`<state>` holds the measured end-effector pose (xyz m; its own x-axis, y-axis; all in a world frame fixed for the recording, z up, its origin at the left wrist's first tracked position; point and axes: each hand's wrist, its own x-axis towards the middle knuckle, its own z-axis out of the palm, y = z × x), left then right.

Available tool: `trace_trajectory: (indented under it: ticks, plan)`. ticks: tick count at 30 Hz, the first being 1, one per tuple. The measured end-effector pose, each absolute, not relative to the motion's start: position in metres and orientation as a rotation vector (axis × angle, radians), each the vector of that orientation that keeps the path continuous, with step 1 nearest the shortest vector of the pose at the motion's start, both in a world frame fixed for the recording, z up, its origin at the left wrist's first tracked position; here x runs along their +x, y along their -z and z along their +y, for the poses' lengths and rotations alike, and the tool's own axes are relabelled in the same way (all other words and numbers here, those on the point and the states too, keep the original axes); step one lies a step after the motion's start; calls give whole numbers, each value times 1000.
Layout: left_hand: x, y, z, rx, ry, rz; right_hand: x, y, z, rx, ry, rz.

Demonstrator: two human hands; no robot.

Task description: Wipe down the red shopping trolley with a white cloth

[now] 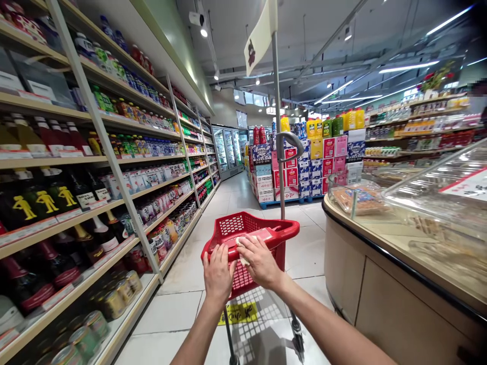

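A red plastic shopping cart (238, 284) stands in front of me, its basket wall full of small holes. The fingers of my left hand (218, 276) curl over the cart's near handle, toward its left end. Just to the right, my right hand (262, 262) presses a crumpled pale cloth or tissue (244, 260) onto the same handle. Most of that cloth is hidden under the fingers and palm. From the cart's right side rises a grey pole (277, 91) with a dark grey loop handle (289, 147) and a cream flag (261, 38) at the top.
Drink shelves (152, 230) line the left side. On the right a curved counter (342, 268) carries clear covers and packed food. Stacked drink cartons (291, 175) stand ahead, with glass-door fridges (228, 147) beyond. A yellow floor sticker (243, 313) lies beneath the cart.
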<state>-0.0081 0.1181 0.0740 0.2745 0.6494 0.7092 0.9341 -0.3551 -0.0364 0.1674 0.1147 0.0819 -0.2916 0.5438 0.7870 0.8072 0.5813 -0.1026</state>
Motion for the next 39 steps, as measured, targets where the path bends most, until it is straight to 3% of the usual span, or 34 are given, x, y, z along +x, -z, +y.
trace_trajectory:
  ticks: [6,12,18,24,29,35,39]
  plan:
    - [-6,-77,111,-2087,845,-1435,196,-90,128,-1410,283,-1620]
    - [-5,-84,106,-2159,785,-1443,180,-93,120,-1077,250,-1986]
    - [-30,-82,115,-2113,842,-1543,203,-97,122,-1347,171,-1608]
    - [-21,-86,112,-2114,791,-1632,166,-80,116,-958,286,-2059]
    - [-2,-90,97,-2073,732,-1734,191,-84,128,-1368,298,-1671]
    - [19,-93,83,-2141,698,-1743,170,-76,113,-1023,245,-2019]
    - [6,-89,82,-2405,807,-1526,194,-74,119,-1194,253,-1838]
